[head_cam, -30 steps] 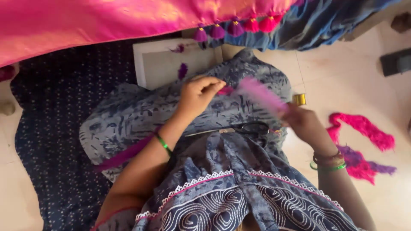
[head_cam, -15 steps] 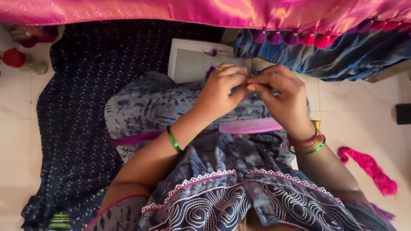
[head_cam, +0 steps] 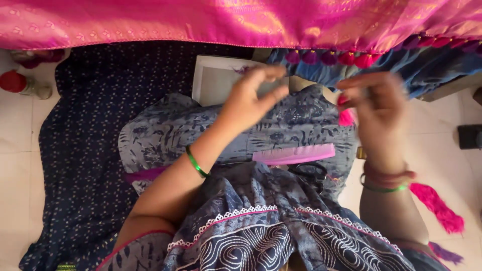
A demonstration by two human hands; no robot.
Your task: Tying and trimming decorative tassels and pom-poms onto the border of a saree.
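Both hands are drawing apart from where they met half a second ago, and the pink tuft is travelling with the right one.

Raised over the lap, the right hand (head_cam: 376, 108) is pinching a small pink tassel (head_cam: 346, 118) between fingers closed on its top, so the tuft is hanging free below the fingertips, bright and fluffy though blurred by motion. Its fellow, the left hand (head_cam: 251, 100), is hovering beside it with fingers loosely spread and holding nothing visible; any thread between them is too fine to make out. Across the lap a pink comb (head_cam: 293, 154) is lying flat, within easy reach. Overhead, the pink cloth (head_cam: 201, 22) is hanging with a row of finished tassels (head_cam: 346, 57) along its edge.
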